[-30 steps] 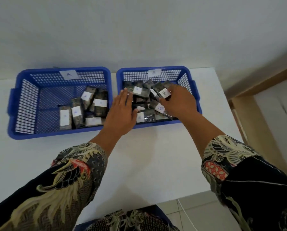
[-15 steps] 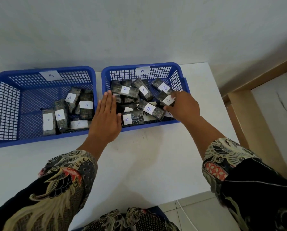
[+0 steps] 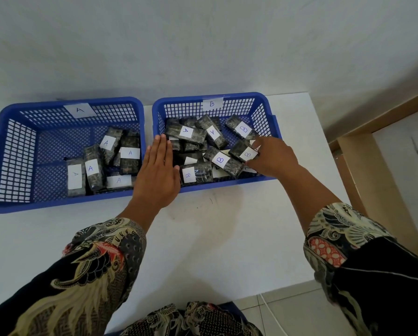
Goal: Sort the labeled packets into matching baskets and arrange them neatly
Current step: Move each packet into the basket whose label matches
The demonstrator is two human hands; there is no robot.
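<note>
Open floor fills the left half of the blue plastic mesh basket marked A (image 3: pixel 16 151); dark labelled packets (image 3: pixel 213 151) crowd its neighbour.

On the table (image 3: pixel 203 238), basket A (image 3: pixel 11 151) stands left of basket B (image 3: pixel 263 110), nearly touching, both against the wall (image 3: pixel 203 44). Packets marked A (image 3: pixel 91 173) cluster in basket A's near right corner. Basket B holds a mixed heap: two A packets (image 3: pixel 187 134) behind, B packets (image 3: pixel 223 162) in front and right
</note>
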